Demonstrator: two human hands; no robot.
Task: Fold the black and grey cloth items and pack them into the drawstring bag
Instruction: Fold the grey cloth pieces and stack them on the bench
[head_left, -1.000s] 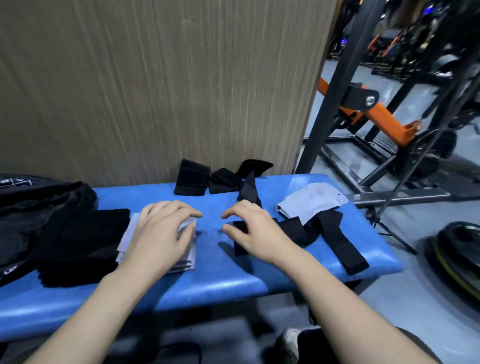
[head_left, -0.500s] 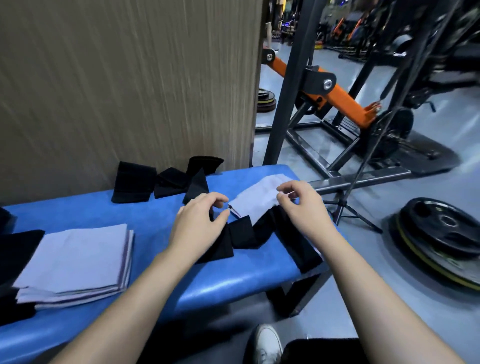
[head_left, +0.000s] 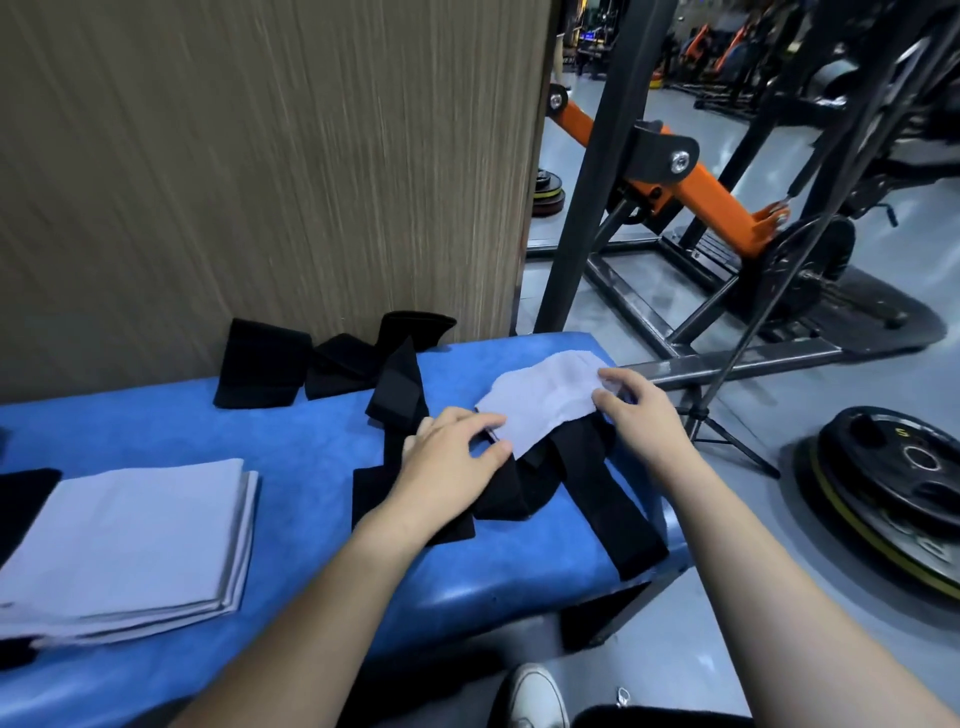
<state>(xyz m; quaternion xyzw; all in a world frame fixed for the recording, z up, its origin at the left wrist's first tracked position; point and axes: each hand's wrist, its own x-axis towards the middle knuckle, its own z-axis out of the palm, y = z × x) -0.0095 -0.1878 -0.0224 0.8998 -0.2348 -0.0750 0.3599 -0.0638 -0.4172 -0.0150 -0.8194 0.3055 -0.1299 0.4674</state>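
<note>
A crumpled grey cloth (head_left: 545, 402) lies on the right end of the blue bench (head_left: 291, 431), on top of tangled black straps (head_left: 587, 493). My left hand (head_left: 452, 457) pinches the cloth's near left edge. My right hand (head_left: 636, 410) pinches its right edge. A folded stack of grey cloths (head_left: 135, 540) sits at the left of the bench. More black cloth pieces (head_left: 322, 358) lie against the wall at the back. The drawstring bag is out of view.
A wood-grain wall panel (head_left: 260, 156) rises behind the bench. To the right stand a black and orange gym machine (head_left: 691, 192), a thin tripod (head_left: 717, 431) and weight plates (head_left: 893, 483) on the grey floor. A white shoe (head_left: 537, 699) shows below the bench.
Both hands left the folded grey stack and moved right to the loose grey cloth, taking hold of its edges. The view swung right, so the dark bag at far left dropped out.
</note>
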